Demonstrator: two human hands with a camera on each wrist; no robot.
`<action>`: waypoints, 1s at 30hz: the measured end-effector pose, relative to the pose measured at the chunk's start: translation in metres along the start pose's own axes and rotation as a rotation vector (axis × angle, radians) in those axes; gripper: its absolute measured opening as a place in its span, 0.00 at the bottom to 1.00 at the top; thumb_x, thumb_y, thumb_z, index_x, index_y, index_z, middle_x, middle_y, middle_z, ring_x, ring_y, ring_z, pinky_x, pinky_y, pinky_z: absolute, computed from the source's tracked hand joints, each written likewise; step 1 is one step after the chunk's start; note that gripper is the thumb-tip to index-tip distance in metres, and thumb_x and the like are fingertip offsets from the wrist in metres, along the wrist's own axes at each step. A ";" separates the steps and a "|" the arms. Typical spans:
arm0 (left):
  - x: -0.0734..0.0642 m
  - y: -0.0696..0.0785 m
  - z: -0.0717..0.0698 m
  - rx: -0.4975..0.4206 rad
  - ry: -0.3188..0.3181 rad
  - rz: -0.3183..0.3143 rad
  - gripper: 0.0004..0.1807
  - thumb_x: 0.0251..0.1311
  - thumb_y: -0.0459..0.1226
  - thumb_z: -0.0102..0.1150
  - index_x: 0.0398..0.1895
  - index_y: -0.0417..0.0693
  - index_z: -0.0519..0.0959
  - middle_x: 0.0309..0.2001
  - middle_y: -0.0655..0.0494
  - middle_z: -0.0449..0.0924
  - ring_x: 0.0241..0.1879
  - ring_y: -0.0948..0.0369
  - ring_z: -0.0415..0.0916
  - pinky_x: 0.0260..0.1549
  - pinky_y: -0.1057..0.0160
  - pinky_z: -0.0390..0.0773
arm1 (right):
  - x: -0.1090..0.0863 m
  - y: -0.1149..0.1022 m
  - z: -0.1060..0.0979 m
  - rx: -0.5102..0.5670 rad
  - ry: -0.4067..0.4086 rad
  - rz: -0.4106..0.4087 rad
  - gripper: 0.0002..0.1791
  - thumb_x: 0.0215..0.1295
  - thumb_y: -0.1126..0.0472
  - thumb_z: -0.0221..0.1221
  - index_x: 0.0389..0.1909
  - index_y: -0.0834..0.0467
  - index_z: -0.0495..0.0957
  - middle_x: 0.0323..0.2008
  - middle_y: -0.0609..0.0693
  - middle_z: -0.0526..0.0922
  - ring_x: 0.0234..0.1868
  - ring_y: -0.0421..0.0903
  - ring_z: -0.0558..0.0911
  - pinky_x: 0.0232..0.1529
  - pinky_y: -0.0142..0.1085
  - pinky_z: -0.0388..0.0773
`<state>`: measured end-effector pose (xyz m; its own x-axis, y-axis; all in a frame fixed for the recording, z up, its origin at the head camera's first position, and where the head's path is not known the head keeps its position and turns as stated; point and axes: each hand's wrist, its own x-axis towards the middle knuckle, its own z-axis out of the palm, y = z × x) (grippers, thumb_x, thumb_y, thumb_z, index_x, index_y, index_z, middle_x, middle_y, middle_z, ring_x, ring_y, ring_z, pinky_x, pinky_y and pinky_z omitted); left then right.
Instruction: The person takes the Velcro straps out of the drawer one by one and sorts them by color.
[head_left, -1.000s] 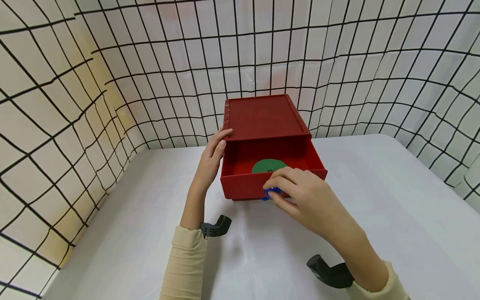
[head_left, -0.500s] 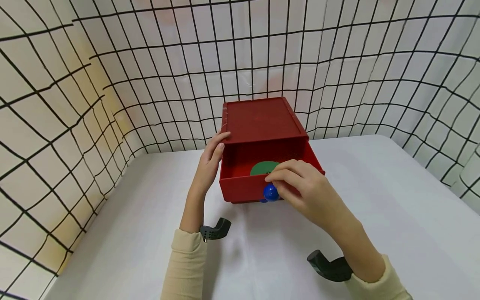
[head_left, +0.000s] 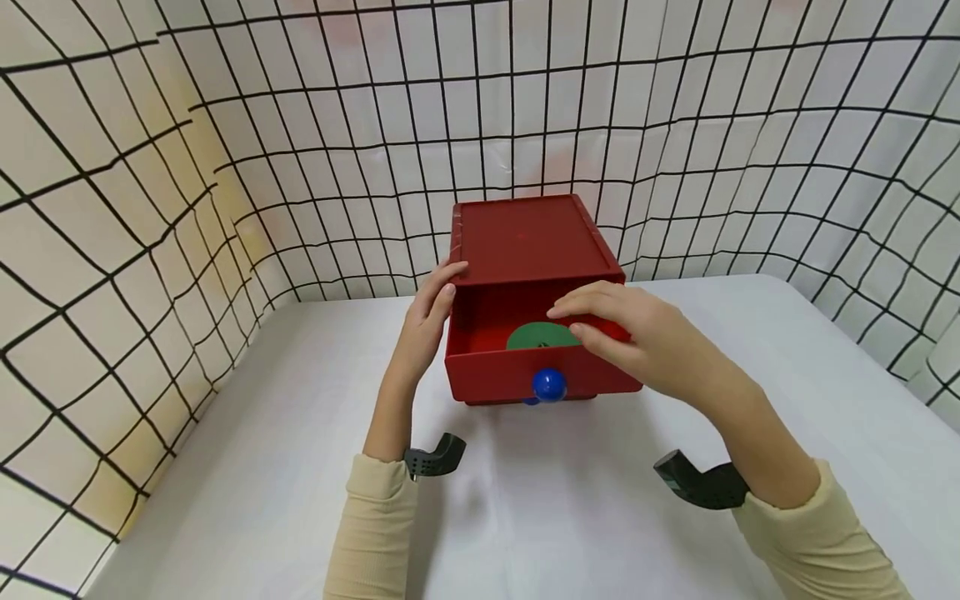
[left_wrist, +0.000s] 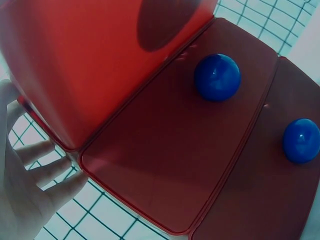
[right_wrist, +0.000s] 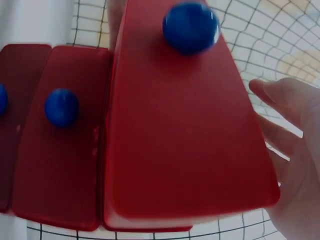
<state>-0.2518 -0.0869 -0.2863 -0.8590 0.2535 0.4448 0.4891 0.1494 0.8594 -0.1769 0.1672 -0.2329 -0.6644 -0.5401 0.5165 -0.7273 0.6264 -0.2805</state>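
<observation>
A red drawer cabinet (head_left: 525, 240) stands on the table. Its top drawer (head_left: 491, 375) is pulled out, and a flat green round object (head_left: 531, 335) lies inside, its near part hidden by the drawer front. That front carries a blue knob (head_left: 550, 385). My left hand (head_left: 422, 329) rests against the cabinet's left side, its fingertips at the top edge. My right hand (head_left: 660, 337) holds nothing; its fingers are loosely extended over the drawer's right part, apart from the knob. Two lower drawers with blue knobs (left_wrist: 217, 77) show in the left wrist view.
Black wire mesh (head_left: 510, 100) with white sheeting behind it encloses the back and sides. A white cloth (head_left: 525, 500) covers the table under the cabinet. Each wrist wears a dark camera mount (head_left: 437, 457).
My right hand has let go of the top drawer's blue knob and moved up and to the right. The drawer stays out, and my left hand keeps its place on the cabinet.
</observation>
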 end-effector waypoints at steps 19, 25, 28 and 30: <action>0.000 -0.003 0.001 -0.002 0.004 -0.006 0.20 0.70 0.38 0.35 0.62 0.49 0.65 0.70 0.54 0.50 0.69 0.57 0.49 0.62 0.49 0.62 | 0.033 0.042 -0.002 0.301 -0.422 0.189 0.21 0.62 0.51 0.55 0.57 0.42 0.69 0.58 0.42 0.70 0.61 0.45 0.67 0.55 0.48 0.70; 0.001 -0.002 0.000 -0.004 0.008 0.004 0.20 0.69 0.38 0.35 0.62 0.48 0.64 0.70 0.53 0.49 0.69 0.56 0.50 0.61 0.49 0.62 | 0.042 0.044 0.001 0.251 -0.508 0.168 0.26 0.58 0.48 0.58 0.59 0.41 0.68 0.61 0.41 0.67 0.65 0.45 0.62 0.59 0.50 0.66; 0.001 -0.002 0.000 -0.001 0.007 0.001 0.20 0.69 0.38 0.35 0.62 0.49 0.64 0.70 0.53 0.49 0.69 0.56 0.49 0.62 0.49 0.61 | 0.044 0.043 0.004 0.204 -0.563 0.171 0.28 0.56 0.47 0.59 0.59 0.39 0.68 0.64 0.41 0.64 0.66 0.46 0.59 0.59 0.51 0.66; 0.001 -0.002 0.000 0.002 0.006 0.000 0.20 0.69 0.38 0.35 0.62 0.49 0.64 0.70 0.53 0.49 0.69 0.57 0.49 0.62 0.50 0.61 | 0.045 0.042 0.005 0.190 -0.598 0.179 0.27 0.56 0.46 0.60 0.59 0.37 0.68 0.66 0.40 0.62 0.68 0.47 0.58 0.59 0.52 0.64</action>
<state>-0.2541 -0.0867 -0.2877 -0.8602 0.2475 0.4460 0.4890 0.1515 0.8590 -0.2379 0.1666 -0.2257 -0.7193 -0.6906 -0.0753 -0.5778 0.6550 -0.4869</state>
